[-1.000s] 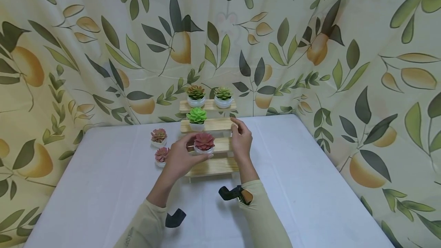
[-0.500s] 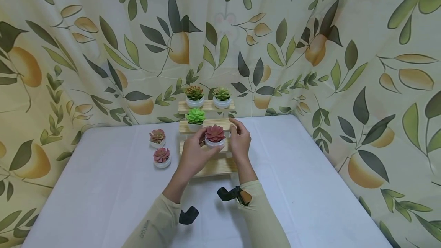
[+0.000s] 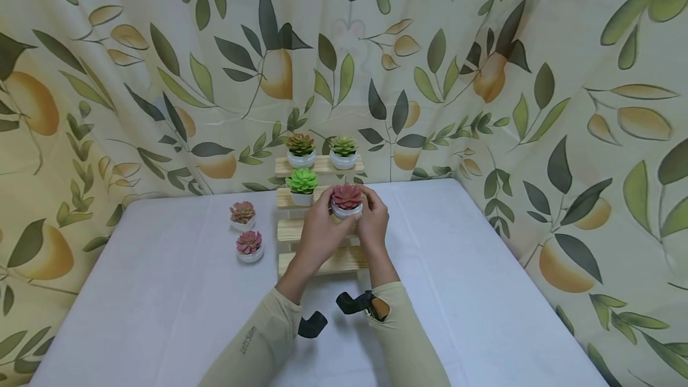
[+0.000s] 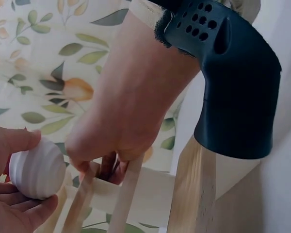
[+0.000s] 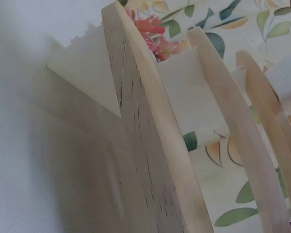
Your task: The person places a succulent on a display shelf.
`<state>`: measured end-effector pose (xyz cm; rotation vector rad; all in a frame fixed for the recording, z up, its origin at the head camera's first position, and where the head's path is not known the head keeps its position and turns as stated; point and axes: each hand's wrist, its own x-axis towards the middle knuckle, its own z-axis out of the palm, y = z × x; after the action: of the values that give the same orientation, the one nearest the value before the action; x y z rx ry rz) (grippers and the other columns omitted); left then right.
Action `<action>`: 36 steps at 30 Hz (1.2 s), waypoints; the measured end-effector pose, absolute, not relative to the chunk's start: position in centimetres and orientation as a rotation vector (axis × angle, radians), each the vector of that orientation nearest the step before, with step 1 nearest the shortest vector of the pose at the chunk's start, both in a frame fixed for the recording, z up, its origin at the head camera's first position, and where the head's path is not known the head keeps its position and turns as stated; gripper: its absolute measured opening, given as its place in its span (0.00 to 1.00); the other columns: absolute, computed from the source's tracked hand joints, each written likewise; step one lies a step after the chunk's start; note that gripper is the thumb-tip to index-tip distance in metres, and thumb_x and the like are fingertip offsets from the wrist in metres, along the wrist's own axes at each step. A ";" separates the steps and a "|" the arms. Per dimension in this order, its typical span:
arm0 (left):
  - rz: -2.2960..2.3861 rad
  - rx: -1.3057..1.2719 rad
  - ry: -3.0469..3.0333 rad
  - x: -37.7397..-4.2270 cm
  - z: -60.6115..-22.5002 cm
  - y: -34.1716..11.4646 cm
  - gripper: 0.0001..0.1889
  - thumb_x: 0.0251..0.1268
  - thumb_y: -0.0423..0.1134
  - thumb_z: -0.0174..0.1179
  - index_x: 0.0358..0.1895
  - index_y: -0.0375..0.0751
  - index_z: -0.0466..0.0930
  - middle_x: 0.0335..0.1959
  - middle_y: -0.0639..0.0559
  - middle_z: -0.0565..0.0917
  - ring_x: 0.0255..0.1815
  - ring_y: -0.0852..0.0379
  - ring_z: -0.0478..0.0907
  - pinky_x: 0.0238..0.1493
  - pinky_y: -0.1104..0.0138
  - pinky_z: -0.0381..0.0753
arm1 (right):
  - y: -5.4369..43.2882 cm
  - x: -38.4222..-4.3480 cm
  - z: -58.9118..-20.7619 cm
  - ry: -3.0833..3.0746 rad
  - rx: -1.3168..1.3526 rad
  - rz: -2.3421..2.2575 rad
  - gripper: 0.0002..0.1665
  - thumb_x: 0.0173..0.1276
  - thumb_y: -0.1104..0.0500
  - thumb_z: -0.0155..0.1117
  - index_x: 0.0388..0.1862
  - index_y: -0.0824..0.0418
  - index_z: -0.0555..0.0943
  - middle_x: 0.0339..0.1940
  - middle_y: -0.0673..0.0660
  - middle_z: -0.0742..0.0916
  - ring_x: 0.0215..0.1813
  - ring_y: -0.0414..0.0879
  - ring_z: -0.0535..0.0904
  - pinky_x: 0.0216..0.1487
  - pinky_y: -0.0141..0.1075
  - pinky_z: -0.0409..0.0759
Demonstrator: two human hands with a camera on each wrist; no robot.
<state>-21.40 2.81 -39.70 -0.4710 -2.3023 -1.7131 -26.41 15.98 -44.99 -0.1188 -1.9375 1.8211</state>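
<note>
My left hand (image 3: pixel 318 229) holds a red artificial succulent (image 3: pixel 346 196) in a white pot over the right part of the second-highest tier of a wooden plant stand (image 3: pixel 322 263). In the left wrist view its thumb and fingers pinch the ribbed white pot (image 4: pixel 38 170) from both sides. My right hand (image 3: pixel 373 223) grips the right end of the stand, fingers curled in among the slats, as the left wrist view shows. A bright green succulent (image 3: pixel 302 181) stands at the left of that same tier. The right wrist view shows mostly the stand's slats (image 5: pixel 140 126) from the side.
Two succulents, one brown-green (image 3: pixel 300 145) and one green (image 3: pixel 343 147), stand on the top tier. Left of the stand, two reddish potted succulents (image 3: pixel 243 212) sit on the white tablecloth (image 3: pixel 177 291). A leaf-and-fruit patterned curtain (image 3: pixel 344 46) hangs close behind the stand.
My left hand has carried the red succulent rightward and farther back, from the left-middle of the stand to beside my right hand. The right hand has kept its place at the stand's end.
</note>
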 end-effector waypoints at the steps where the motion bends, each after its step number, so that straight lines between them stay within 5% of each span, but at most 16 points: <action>1: -1.707 -0.471 -2.301 -21.5 -39.7 2.9 0.38 0.62 0.36 0.76 0.72 0.30 0.69 0.67 0.35 0.76 0.68 0.45 0.74 0.64 0.53 0.77 | 16.0 -26.4 -45.0 -1.936 -0.118 1.820 0.16 0.82 0.58 0.56 0.58 0.60 0.86 0.56 0.54 0.88 0.59 0.44 0.81 0.59 0.39 0.79; 11: -1.635 -0.439 -2.303 -23.1 -39.7 3.7 0.35 0.61 0.35 0.76 0.69 0.30 0.71 0.63 0.36 0.79 0.65 0.44 0.76 0.64 0.54 0.77 | 15.9 -26.4 -44.8 -1.905 -0.116 1.809 0.14 0.80 0.58 0.59 0.56 0.60 0.88 0.55 0.56 0.89 0.60 0.46 0.81 0.61 0.44 0.78; 20: -1.564 -0.356 -2.350 -24.2 -39.3 4.7 0.34 0.63 0.37 0.74 0.68 0.29 0.69 0.63 0.35 0.78 0.66 0.41 0.75 0.67 0.50 0.74 | 15.9 -26.4 -44.9 -1.964 -0.161 1.743 0.18 0.74 0.65 0.55 0.56 0.60 0.87 0.49 0.55 0.89 0.44 0.46 0.80 0.42 0.36 0.78; 36: -1.564 -0.278 -2.364 -25.0 -39.6 5.2 0.35 0.64 0.39 0.74 0.69 0.29 0.68 0.62 0.35 0.78 0.66 0.40 0.74 0.68 0.48 0.72 | 16.0 -26.6 -44.9 -1.965 -0.165 1.754 0.18 0.77 0.63 0.56 0.59 0.61 0.86 0.57 0.56 0.88 0.58 0.47 0.82 0.58 0.44 0.80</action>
<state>-25.02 5.23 -39.56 -0.2782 -2.3638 -1.5644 -26.57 15.95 -44.91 -0.1646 -1.9648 1.7544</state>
